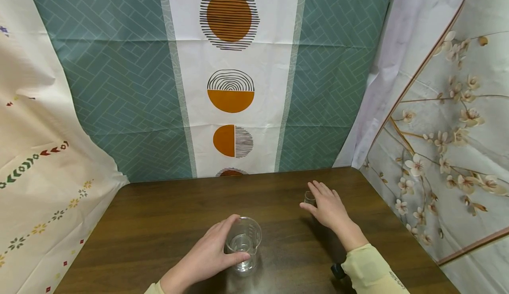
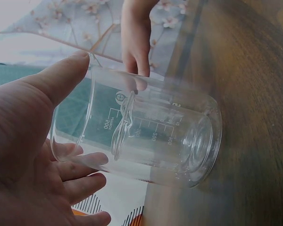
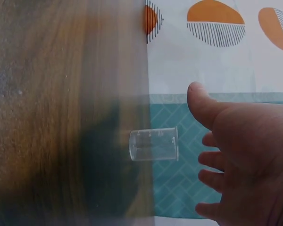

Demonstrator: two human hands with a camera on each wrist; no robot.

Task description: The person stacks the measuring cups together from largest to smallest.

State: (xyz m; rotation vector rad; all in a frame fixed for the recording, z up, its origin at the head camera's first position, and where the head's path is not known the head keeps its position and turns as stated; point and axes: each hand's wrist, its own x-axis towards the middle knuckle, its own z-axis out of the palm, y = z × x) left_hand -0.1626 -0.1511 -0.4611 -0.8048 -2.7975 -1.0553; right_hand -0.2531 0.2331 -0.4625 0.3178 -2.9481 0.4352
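A large clear glass beaker [image 1: 254, 234] with white graduations stands upright on the table, left of my right hand; something clear is inside, but I cannot tell if it is liquid or a smaller vessel. My left hand [image 1: 210, 252] is spread around its upper part, thumb on the near side and fingers on the far side. In the left wrist view the beaker [image 2: 155, 127] lies between the thumb and the loosely extended fingers. My right hand [image 1: 328, 205], thumb and fingers apart, reaches beside a small clear beaker [image 1: 309, 198]. The right wrist view shows a gap between them.
The brown wooden table [image 1: 171, 205] ends at a green and white patterned curtain [image 1: 123, 86] at the back. A floral cloth [image 1: 445, 152] hangs along the right side, a cream cloth [image 1: 47, 152] along the left. A dark object [image 1: 338, 270] sits at the right wrist.
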